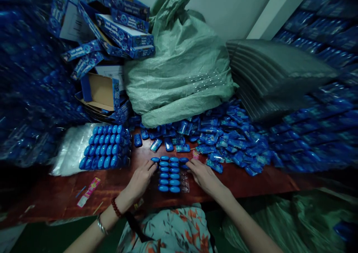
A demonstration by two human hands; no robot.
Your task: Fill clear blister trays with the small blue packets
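In front of me a clear plastic tray lies on the red-brown table, with two full columns of blue oval pieces in it. My left hand is at the tray's upper left, its fingers closed on a blue piece. At the upper right, my right hand has its fingertips against another blue piece. Empty clear hollows show in the lower part of the right column. The left edge of the tray is too dark to make out.
A filled block of blue pieces stands on plastic bags at the left. Behind the tray spreads a heap of blue packets, below a large green sack. Display boxes and grey sheets are stacked on either side.
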